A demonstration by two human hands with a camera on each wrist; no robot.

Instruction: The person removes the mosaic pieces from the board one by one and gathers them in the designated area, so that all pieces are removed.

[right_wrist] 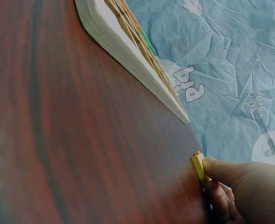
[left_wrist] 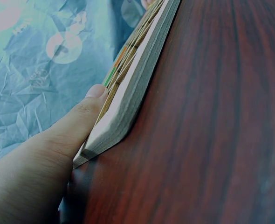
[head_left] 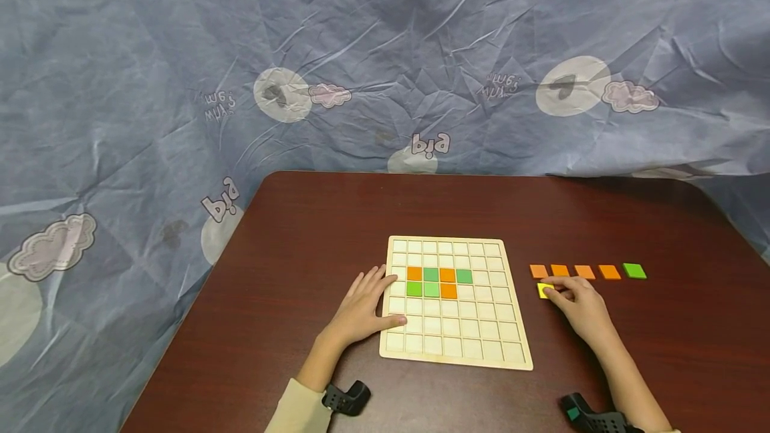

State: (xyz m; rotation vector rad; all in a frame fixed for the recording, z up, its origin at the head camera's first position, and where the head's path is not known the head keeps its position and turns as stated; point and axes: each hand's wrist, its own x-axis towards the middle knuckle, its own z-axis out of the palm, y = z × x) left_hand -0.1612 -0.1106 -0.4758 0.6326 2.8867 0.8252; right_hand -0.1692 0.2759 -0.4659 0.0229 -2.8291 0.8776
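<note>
My left hand [head_left: 359, 309] rests at the left edge of a pale wooden grid board [head_left: 445, 346], fingers spread and thumb on the lower-left squares. In the left wrist view the thumb [left_wrist: 84, 109] lies on the board's rim. Orange and green square tiles fill two short rows in the grid, such as an orange tile [head_left: 448, 291] and a green tile [head_left: 464, 276]. To the right of the board my right hand [head_left: 580, 306] pinches a yellow tile [head_left: 544, 291] between thumb and fingers. The right wrist view shows this yellow tile [right_wrist: 199, 170] edge-on.
Beyond the right hand, several orange tiles [head_left: 585, 272] and one green tile [head_left: 634, 270] lie in a row on the dark red-brown table [head_left: 337, 212]. A wrinkled blue-grey cloth [head_left: 373, 72] with printed clouds and letters hangs behind the table.
</note>
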